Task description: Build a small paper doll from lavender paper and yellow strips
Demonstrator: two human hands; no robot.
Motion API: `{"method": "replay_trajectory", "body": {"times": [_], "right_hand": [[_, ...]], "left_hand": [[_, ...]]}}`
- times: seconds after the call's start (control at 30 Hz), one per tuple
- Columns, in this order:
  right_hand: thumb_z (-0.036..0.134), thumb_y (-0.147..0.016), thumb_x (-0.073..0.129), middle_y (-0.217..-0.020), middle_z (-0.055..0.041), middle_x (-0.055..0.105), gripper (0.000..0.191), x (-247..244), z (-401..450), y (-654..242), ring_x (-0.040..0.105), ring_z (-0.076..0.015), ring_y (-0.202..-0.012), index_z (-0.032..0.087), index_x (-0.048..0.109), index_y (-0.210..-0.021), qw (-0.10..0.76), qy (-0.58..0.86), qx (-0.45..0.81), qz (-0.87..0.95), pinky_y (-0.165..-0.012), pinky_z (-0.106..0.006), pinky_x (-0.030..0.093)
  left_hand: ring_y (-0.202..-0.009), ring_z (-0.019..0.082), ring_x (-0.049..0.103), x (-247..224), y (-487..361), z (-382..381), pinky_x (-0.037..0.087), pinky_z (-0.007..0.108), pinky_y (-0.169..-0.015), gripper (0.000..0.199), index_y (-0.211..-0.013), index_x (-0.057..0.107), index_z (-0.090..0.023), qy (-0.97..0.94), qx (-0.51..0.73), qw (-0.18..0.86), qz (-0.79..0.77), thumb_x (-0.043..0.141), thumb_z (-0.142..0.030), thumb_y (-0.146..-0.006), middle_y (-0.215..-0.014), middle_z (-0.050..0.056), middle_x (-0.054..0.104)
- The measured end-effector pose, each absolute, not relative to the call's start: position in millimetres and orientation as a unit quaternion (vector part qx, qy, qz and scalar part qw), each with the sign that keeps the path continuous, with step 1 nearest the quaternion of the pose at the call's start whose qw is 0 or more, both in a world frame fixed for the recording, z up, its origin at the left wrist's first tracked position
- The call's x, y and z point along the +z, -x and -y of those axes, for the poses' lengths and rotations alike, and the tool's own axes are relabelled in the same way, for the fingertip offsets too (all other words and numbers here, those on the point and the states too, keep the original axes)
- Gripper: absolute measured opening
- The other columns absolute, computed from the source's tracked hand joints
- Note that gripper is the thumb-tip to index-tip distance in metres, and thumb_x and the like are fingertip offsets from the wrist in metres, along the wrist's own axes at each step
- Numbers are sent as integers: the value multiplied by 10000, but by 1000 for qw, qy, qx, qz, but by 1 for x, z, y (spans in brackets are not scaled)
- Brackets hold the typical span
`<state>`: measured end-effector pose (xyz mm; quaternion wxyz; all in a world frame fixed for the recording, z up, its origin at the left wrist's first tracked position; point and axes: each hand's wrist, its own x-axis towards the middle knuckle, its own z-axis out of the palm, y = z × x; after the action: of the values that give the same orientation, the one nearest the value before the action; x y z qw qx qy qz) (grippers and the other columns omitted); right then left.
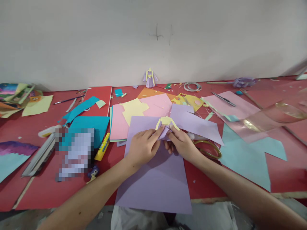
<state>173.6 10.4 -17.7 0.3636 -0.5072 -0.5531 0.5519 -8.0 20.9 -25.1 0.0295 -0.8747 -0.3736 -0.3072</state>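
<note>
Between my two hands is a small paper doll with a pale yellow top and arms, and a folded purple paper piece at its lower part. My left hand pinches the purple piece from the left, thumb and forefinger together. From the right, my right hand grips the same piece with its fingers curled under. My fingers hide much of the doll's lower half. Underneath lies a large purple sheet. A similar doll in yellow and purple stands against the wall.
Scissors with yellowish handles lie beside my right forearm. To the left are a yellow glue stick, a cutter knife and a blurred-out flat object. Coloured paper, a pen and a clear plastic bottle cover the red table.
</note>
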Motion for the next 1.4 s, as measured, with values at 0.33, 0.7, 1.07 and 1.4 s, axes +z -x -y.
{"method": "replay_trajectory", "body": {"times": [0.33,0.7,1.07,1.4], "right_hand": [[526,-908,529,-506,53,562,374,-13,-10,-173,529,-80,-391,212,476,-711,375,486,541,575,-429,-203,417],[702,-908,432,-503,-14,590,619,-9,-7,-172,545,-101,-432,180,557,-600,379,486,560,554,-471,-236,425],[699,-926,404,-562,11,572,555,-11,-5,-171,548,-114,-461,206,504,-692,409,491,557,531,-497,-259,435],[696,-933,393,-545,21,555,544,-13,-6,-172,537,-111,-452,212,476,-699,403,502,532,550,-480,-252,425]], "left_hand": [[-645,136,652,-25,15,-24,422,296,-579,399,-1292,576,-138,866,-357,148,316,524,-72,-901,-803,7,746],[-698,127,699,-26,15,-26,488,248,-620,318,-1279,596,-145,859,-388,97,319,548,-142,-964,-897,21,775],[-829,131,731,-29,14,-27,547,219,-707,339,-1317,571,-174,854,-410,31,319,514,-154,-983,-1003,43,775],[-867,141,740,-22,12,-23,563,229,-700,301,-1271,588,-163,859,-389,0,334,458,-194,-1000,-1010,49,774]]}}
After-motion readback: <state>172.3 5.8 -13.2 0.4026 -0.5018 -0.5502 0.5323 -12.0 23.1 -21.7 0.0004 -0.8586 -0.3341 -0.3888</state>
